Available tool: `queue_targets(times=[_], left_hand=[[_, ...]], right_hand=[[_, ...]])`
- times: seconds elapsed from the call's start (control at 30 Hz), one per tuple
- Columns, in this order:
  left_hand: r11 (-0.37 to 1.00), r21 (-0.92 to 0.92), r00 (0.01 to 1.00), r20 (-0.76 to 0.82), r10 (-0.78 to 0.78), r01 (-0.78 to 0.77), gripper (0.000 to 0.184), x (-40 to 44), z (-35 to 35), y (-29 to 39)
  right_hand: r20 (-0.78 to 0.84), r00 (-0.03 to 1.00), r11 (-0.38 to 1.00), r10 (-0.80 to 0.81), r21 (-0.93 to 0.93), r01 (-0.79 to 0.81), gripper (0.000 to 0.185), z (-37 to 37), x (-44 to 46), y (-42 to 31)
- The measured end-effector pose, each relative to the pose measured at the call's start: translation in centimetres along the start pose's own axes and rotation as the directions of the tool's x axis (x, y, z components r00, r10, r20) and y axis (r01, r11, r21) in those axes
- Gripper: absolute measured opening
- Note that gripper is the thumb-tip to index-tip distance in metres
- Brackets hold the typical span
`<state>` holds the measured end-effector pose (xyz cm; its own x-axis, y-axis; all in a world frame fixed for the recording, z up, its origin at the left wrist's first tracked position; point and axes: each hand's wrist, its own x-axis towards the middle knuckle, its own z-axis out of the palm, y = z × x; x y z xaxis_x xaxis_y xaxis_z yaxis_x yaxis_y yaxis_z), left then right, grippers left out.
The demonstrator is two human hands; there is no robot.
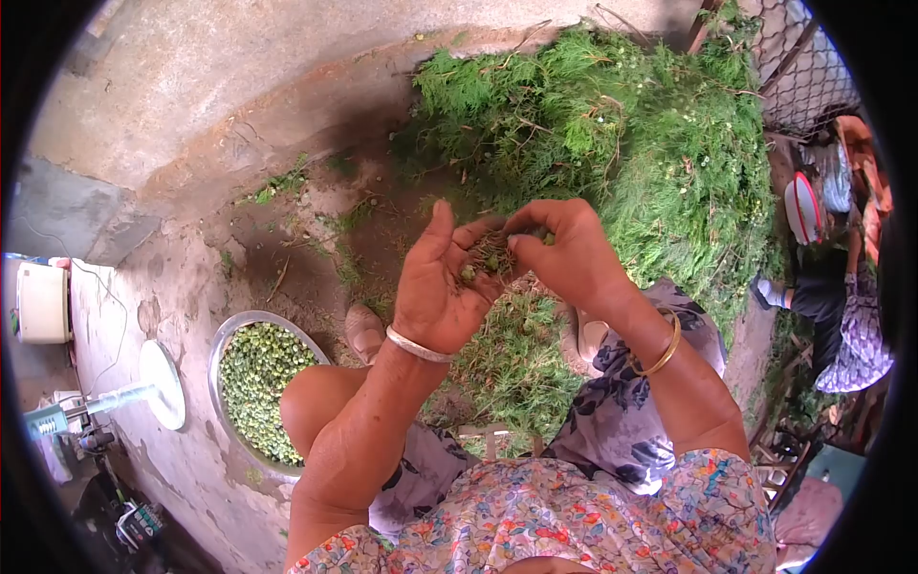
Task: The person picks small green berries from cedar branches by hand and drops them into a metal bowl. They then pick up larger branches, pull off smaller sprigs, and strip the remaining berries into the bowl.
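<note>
Clump (491, 254) of thin brownish-green sprigs with a few small round green pieces; lies on the fingers and edge of the palm of the left hand (442, 287), held up above the ground in front of the person. Left hand: palm up, thumb extended well away from the fingers, fingers partly curled beneath the clump; it bears the clump without closing round it. Right hand (572, 256): at the clump's right side, index finger and thumb bent toward each other, tips near together at its upper edge; whether they pinch a piece, cannot tell. Remaining right fingers are curled, partly hidden. Pale bracelet (419, 346) on the left wrist; gold-coloured bangle (662, 350) on the right forearm. Below the hands, green cuttings (516, 368) lie on the ground between the two shoes, left shoe (364, 332) and right shoe (592, 337). Metal basin (216, 378), to the left of the left knee, holds many small green pieces (266, 387). Large heap of leafy green branches (583, 124) lies ahead and to the right, reaching toward a wire mesh (813, 72). Farther left: white disc (163, 385) and white box (43, 302). At far right, another person (830, 316), partly visible, dark trousers and purple patterned cloth, near a red-rimmed round object (804, 208).
</note>
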<state>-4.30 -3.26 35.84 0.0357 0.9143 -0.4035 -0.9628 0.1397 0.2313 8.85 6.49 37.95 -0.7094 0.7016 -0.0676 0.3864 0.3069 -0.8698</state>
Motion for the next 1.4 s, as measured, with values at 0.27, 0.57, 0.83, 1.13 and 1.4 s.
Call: queue_targets(times=[0.27, 0.57, 0.83, 1.13, 1.4], left_hand=[[1.000, 0.023, 0.999, -0.049, 0.015, -0.014, 0.054, 0.1, 0.2, 0.0], [0.999, 0.042, 0.994, -0.109, -0.005, 0.010, 0.048, -0.3, 0.0, 0.4], [0.999, -0.020, 0.999, 0.005, 0.044, -0.044, 0.067, 0.1, -0.1, -0.1], [0.999, -0.013, 0.999, -0.012, 0.048, -0.048, 0.067, -0.2, 0.4, 0.0], [0.995, 0.033, 0.994, -0.052, 0.100, -0.098, 0.062, 0.6, -0.5, -0.7]], right_hand=[[0.250, 0.901, 0.482, 0.355, 0.777, -0.405, 0.012, -2.2, 0.7, -0.7], [0.316, 0.907, 0.359, 0.277, 0.842, -0.403, 0.016, -2.2, 0.2, -1.8], [-0.016, 0.995, 0.973, -0.095, 0.210, 0.096, 0.011, 1.1, -0.4, -0.5], [0.189, 0.936, 0.608, 0.296, 0.719, -0.337, 0.014, -1.0, -0.1, -2.3], [0.131, 0.991, 0.999, -0.036, 0.036, 0.031, 0.013, 1.9, -1.0, -2.1]])
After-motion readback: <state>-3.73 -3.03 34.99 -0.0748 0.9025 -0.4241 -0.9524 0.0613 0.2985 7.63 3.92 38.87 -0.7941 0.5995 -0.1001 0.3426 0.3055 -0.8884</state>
